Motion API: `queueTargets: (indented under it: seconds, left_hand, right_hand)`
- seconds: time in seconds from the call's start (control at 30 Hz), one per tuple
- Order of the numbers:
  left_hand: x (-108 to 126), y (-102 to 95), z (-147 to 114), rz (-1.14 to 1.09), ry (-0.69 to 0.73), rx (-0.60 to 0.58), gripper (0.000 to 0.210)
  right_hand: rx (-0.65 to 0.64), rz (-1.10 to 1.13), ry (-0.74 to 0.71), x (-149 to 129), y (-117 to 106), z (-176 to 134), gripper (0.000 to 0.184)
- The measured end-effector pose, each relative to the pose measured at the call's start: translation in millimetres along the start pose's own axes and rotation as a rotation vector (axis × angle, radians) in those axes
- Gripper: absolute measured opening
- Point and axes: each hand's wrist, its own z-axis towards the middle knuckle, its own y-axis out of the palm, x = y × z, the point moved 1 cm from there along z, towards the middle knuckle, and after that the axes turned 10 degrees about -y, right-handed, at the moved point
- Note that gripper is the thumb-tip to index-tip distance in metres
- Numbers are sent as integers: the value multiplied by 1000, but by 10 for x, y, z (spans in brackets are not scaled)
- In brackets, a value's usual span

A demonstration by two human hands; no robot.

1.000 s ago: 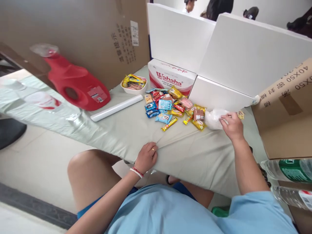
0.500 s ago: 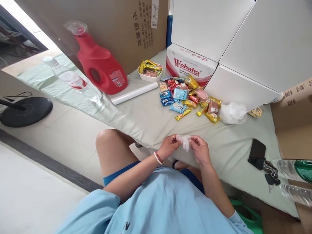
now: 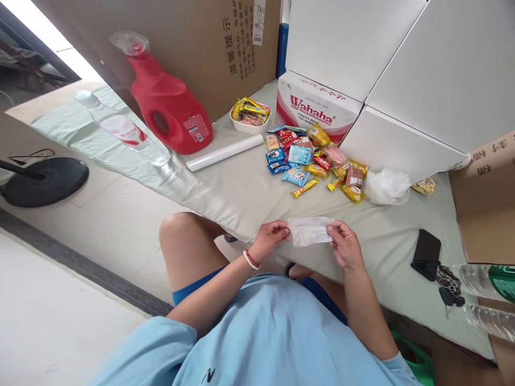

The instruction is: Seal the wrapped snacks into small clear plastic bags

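My left hand (image 3: 271,238) pinches one end of a thin translucent plastic film (image 3: 309,231), and my right hand (image 3: 345,244) pinches its other end. Stretched flat between them, the film hangs over the table's near edge; whether it is a bag or a cover I cannot tell. Beyond my hands lies a heap of wrapped snacks (image 3: 298,155) in blue, red and yellow packets. A crumpled bundle of similar clear plastic (image 3: 387,186) rests at the heap's right end. Behind the heap, to the left, a white bowl (image 3: 250,127) holds more wrapped snacks.
On the left stand a red jug (image 3: 173,110) with plastic over its top and a clear water bottle (image 3: 120,128). A white roll (image 3: 225,153) lies near the bowl. White boxes (image 3: 418,145) line the back. At right are a black phone (image 3: 426,252), keys (image 3: 449,284) and bottles (image 3: 477,281).
The plastic film was bunched between my fingers and is now spread out flat. My hands have drawn apart, the left one moving left and the right one moving right.
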Motion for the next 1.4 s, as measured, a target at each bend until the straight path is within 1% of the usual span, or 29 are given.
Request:
queueTargets:
  seconds: [0.07, 0.13, 0.2, 0.27, 0.3, 0.33, 0.37, 0.43, 0.47, 0.5, 0.53, 0.6, 0.63, 0.67, 0.73, 0.83, 0.9, 0.97, 1.03, 1.1, 1.17, 1.2, 1.27, 1.33, 1.37, 1.4]
  left_hand:
    - [22, -6, 2, -79, -11, 3, 36]
    - [64, 37, 2, -139, -38, -10, 47]
    - [112, 108, -1, -101, -83, -94, 52]
    - [145, 179, -15, 3, -122, -223, 48]
    - [152, 205, -25, 50, -125, -270, 45]
    - [152, 224, -34, 82, -114, -282, 43]
    - [147, 236, -42, 99, -90, -250, 41]
    - [122, 245, -52, 115, -20, -89, 38]
    - [104, 251, -56, 129, 8, -10, 37]
    - [85, 261, -59, 152, 27, 45, 35]
    - [66, 274, -61, 179, 41, 68, 33]
    - [35, 301, -60, 224, 65, 57, 31]
    - [25, 306, -55, 229, 72, 46, 30]
    - [20, 301, -45, 216, 77, 51, 29]
    - [18, 250, -14, 143, 68, 100, 30]
    - [39, 101, 44, 15, 67, 206, 33]
    - [60, -3, 68, -36, 79, 257, 35]
    - [79, -75, 68, -66, 76, 292, 37]
    - [91, -97, 50, -81, 63, 294, 39]
    - [99, -70, 21, -70, 59, 261, 40]
    - [106, -10, -10, -41, 71, 209, 40]
    - [110, 26, -25, -29, 77, 182, 40]
    - [117, 91, -53, -24, 83, 137, 41]
    - [119, 128, -73, -33, 78, 115, 41]
    - [119, 131, -79, -39, 74, 117, 41]
    - [118, 122, -83, -49, 74, 128, 42]
  right_hand:
    - [-41, 19, 5, -6, -74, -21, 34]
    - [-103, 6, -7, -28, -93, -52, 32]
    - [-178, -25, -28, -52, -73, -72, 30]
    - [-247, -74, -51, -64, -46, -68, 30]
    - [-254, -109, -70, -64, -36, -59, 31]
    - [-225, -154, -101, -61, -31, -47, 33]
    - [-155, -205, -142, -54, -27, -38, 35]
    - [25, -290, -215, -37, -3, -40, 37]
    - [72, -311, -225, -25, 29, -54, 36]
    - [65, -315, -215, -11, 78, -76, 36]
    - [4, -302, -189, 4, 142, -102, 36]
    - [-173, -237, -122, 31, 283, -151, 35]
    - [-228, -195, -97, 41, 341, -165, 34]
    - [-246, -151, -77, 47, 379, -169, 34]
    - [-201, -80, -52, 49, 381, -143, 34]
    - [-105, -25, -27, 37, 213, -69, 35]
    - [-90, 10, 18, 38, 39, -42, 36]
    - [-103, 12, 69, 53, -131, -49, 38]
    - [-79, -76, 67, 68, -262, -84, 39]
    - [7, -212, -5, 69, -321, -129, 37]
    - [65, -314, -108, 55, -275, -161, 33]
    - [55, -343, -151, 49, -209, -163, 31]
    - [-23, -384, -190, 52, -18, -133, 36]
    - [-111, -414, -172, 79, 191, -64, 45]
    - [-152, -417, -154, 95, 279, -24, 43]
    - [-184, -407, -141, 108, 344, 14, 37]
